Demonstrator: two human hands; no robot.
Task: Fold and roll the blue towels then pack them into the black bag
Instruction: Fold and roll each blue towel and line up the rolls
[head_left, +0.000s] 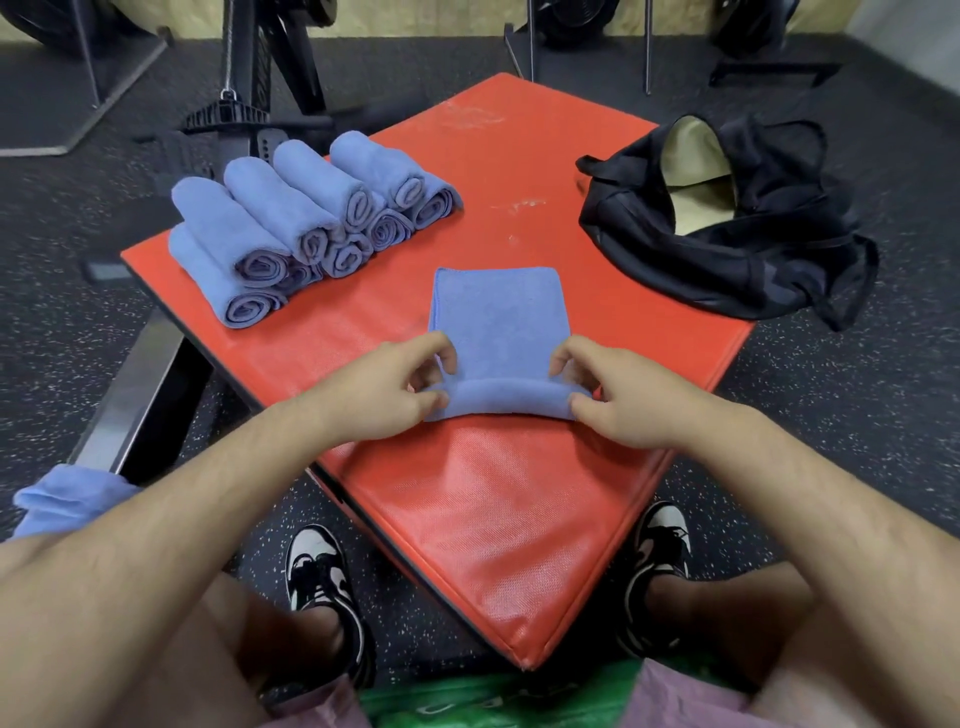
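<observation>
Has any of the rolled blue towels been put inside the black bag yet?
No. The black bag lies open showing only its pale lining, while the rolled towels sit stacked on the red pad.

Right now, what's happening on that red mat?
A person is rolling a folded blue towel on the red mat. The left hand and right hand pinch the two ends of the near edge, where the roll has just started; the rest lies flat. A stack of rolled towels sits at the mat's far left. The black bag lies open at the right, with no towels visible inside.
</observation>
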